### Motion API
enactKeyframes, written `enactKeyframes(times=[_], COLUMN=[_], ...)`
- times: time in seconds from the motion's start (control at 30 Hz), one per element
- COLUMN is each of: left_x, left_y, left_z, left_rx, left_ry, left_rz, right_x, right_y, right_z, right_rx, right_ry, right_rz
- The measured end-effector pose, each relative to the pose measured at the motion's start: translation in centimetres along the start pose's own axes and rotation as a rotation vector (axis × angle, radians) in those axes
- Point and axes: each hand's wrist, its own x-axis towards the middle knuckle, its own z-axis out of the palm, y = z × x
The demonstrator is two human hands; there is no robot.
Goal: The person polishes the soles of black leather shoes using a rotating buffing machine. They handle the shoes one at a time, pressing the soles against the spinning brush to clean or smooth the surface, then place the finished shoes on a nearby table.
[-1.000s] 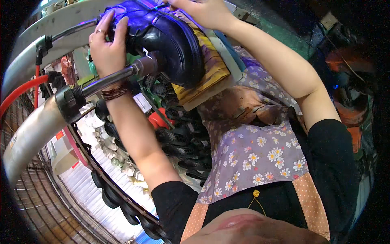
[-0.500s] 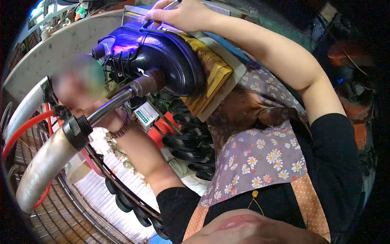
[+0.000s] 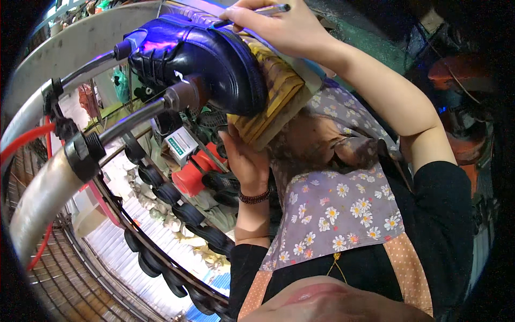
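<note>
Partly hidden, the left hand [image 3: 244, 161] reaches up under the shoe [image 3: 201, 59]; its fingertips vanish behind the yellow sole [image 3: 271, 94], so whether it grips or only props cannot be told. Up top, the right hand [image 3: 279, 27] pinches a pen [image 3: 263, 11], fingers closed, its tip on the upper. Lying dark blue on a metal rod [image 3: 134, 115], the shoe runs lengthwise left to right, sole facing the flowered apron [image 3: 343, 209]. Red hoses [image 3: 24, 139] and black rollers [image 3: 161, 193] crowd the left.
</note>
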Motion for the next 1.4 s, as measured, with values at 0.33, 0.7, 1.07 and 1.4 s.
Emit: enactKeyframes(times=[0.33,0.7,1.07,1.4], left_x=[0.3,4.4,4.1,3.6], left_y=[-0.8,-5.5,-0.6,-3.2], left_z=[3.4,11.3,-1.3,3.3], left_rx=[-0.075,-0.454,1.321,0.783], left_ry=[0.101,-0.314,0.579,0.46], left_rz=[-0.045,0.007,1.039,0.674], right_x=[-2.4,1.5,-1.2,-3.5], right_y=[-1.4,-3.9,1.5,-1.8], right_z=[-2.4,-4.3,3.7,5.7], right_rx=[-0.103,-0.333,-0.169,-0.001], right_ry=[-0.1,0.071,0.048,-0.029], right_rz=[0.001,-0.306,-0.466,-0.395])
